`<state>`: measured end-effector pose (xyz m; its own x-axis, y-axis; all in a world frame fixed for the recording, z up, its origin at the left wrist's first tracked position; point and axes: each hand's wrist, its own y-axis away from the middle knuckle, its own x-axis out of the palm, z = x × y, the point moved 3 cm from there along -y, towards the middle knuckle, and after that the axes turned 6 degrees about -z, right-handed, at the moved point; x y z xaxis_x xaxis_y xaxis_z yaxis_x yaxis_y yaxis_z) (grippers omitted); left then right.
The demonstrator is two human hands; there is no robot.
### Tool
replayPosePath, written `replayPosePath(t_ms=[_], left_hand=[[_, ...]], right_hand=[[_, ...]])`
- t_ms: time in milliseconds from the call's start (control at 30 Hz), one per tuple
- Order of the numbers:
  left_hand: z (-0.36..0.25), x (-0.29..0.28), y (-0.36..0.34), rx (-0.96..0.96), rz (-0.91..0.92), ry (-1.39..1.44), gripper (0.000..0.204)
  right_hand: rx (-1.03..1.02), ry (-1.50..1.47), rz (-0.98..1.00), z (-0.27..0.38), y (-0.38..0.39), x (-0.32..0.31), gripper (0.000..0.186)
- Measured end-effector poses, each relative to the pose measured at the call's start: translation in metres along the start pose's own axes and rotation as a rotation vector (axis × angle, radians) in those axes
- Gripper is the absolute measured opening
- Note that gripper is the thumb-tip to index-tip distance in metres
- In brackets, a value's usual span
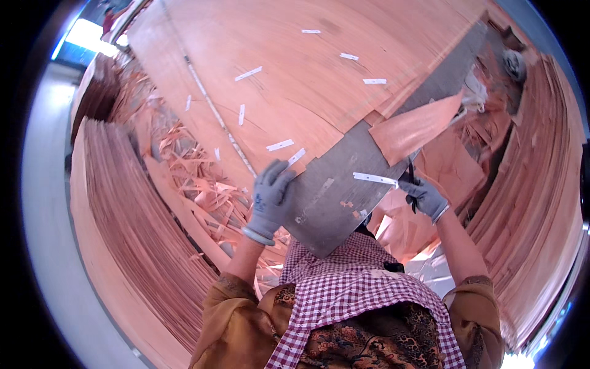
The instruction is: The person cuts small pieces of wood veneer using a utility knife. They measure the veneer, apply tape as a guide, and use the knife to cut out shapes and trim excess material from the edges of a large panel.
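Note:
My left hand, in a grey glove, rests with its fingers laid out at the near corner of a large reddish wood veneer sheet. Beside its fingertips a short white tape strip is stuck on the veneer. My right hand, also gloved, is closed on one end of another white tape strip, which reaches left over the grey board. A thin dark tool also sticks out of the right hand; its kind is not clear. Several more tape strips lie across the veneer.
Tall veneer stacks stand on the left and right. Torn veneer scraps fill the space left of the sheet. A loose veneer piece overhangs the board's right edge. A long narrow rod-like strip lies along the sheet.

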<state>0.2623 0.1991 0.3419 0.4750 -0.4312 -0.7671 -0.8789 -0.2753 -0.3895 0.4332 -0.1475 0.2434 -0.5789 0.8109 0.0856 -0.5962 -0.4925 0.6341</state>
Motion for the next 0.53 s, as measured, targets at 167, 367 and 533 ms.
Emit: replayPosePath(t_ms=[167, 367, 533], left_hand=[[-0.035, -0.004, 0.013, -0.02, 0.004, -0.035, 0.03], [-0.034, -0.006, 0.023, -0.129, -0.06, -0.109, 0.026], [-0.035, 0.005, 0.017, -0.114, -0.11, -0.031, 0.027]], right_hand=[[0.052, -0.117, 0.064, 0.008, 0.003, 0.001, 0.02], [-0.057, 0.088, 0.224, 0.043, 0.018, 0.003, 0.02], [0.197, 0.392, 0.301, 0.063, 0.017, 0.006, 0.053]])
